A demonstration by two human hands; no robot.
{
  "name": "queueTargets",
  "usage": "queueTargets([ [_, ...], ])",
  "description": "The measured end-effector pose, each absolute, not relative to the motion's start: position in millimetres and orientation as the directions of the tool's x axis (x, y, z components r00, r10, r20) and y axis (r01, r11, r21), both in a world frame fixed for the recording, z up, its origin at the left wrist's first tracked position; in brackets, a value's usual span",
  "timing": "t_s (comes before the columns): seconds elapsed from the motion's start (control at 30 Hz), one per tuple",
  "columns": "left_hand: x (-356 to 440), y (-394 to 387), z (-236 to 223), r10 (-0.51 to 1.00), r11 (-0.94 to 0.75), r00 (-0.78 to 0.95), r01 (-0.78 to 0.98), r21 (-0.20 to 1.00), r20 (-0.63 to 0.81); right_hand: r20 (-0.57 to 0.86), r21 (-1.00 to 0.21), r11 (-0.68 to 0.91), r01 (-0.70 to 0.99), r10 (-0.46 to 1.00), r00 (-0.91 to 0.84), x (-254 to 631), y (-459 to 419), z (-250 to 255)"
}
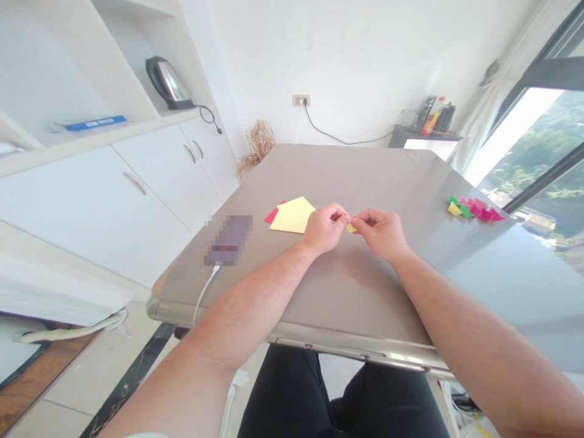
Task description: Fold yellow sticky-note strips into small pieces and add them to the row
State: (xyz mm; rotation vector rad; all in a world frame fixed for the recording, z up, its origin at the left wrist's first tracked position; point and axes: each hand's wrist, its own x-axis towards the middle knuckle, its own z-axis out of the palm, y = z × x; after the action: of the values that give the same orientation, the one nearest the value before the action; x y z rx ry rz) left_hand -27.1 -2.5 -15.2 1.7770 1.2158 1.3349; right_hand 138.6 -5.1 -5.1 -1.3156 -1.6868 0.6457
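Observation:
My left hand (326,228) and my right hand (381,231) meet above the middle of the table. Both pinch a small piece of folded yellow paper (351,228), mostly hidden by my fingers. Just left of my left hand lie flat sheets of yellow paper (292,216), with a red sheet (275,213) partly showing beneath them. Far to the right sits a cluster of small folded paper pieces in pink (483,210), green (466,211) and yellow (454,208).
A blurred-out phone (230,238) lies at the table's left with a white cable (204,292) running over the front edge. Beyond the grey table (351,173), bottles (433,115) stand on a small cabinet. A kettle (171,85) sits on the left shelf.

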Motion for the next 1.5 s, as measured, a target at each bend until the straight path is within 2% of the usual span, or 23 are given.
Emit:
queueTargets([
  [0.13, -27, -2, -15, 0.911, -0.402, 0.04, 0.313, 0.86, 0.411, 0.275, -0.845, 0.274, 0.459, 0.959, -0.065, 139, -5, -6],
  [0.5, -28, 2, -18, 0.901, -0.404, -0.014, 0.334, 0.852, 0.433, 0.31, -0.804, 0.264, 0.533, 0.951, -0.004, 144, -6, -3],
  [0.6, -25, 3, -17, 0.93, -0.356, -0.005, 0.246, 0.902, 0.368, 0.388, -0.764, 0.309, 0.567, 0.922, 0.019, 144, -4, -4],
  [0.73, -22, 6, -17, 0.983, -0.182, 0.001, 0.008, 0.983, 0.182, 0.456, -0.725, 0.369, 0.581, 0.89, 0.004, 142, 0, -9],
  [0.87, -23, 11, -20, 0.984, -0.179, 0.008, -0.073, 0.981, 0.18, 0.442, -0.709, 0.422, 0.565, 0.89, -0.11, 142, 1, -12],
  [1.03, -24, 11, -24, 0.969, -0.245, 0.047, 0.01, 0.97, 0.244, 0.431, -0.737, 0.446, 0.508, 0.889, -0.155, 142, -1, -10],
  [1.3, -27, 5, -23, 0.929, -0.34, 0.204, 0.143, 0.929, 0.309, 0.292, -0.851, 0.31, 0.424, 0.95, -0.109, 143, 2, -8],
  [1.5, -29, 5, -26, 0.889, -0.449, 0.25, 0.304, 0.84, 0.385, 0.272, -0.866, 0.294, 0.405, 0.956, -0.113, 144, 1, -10],
])
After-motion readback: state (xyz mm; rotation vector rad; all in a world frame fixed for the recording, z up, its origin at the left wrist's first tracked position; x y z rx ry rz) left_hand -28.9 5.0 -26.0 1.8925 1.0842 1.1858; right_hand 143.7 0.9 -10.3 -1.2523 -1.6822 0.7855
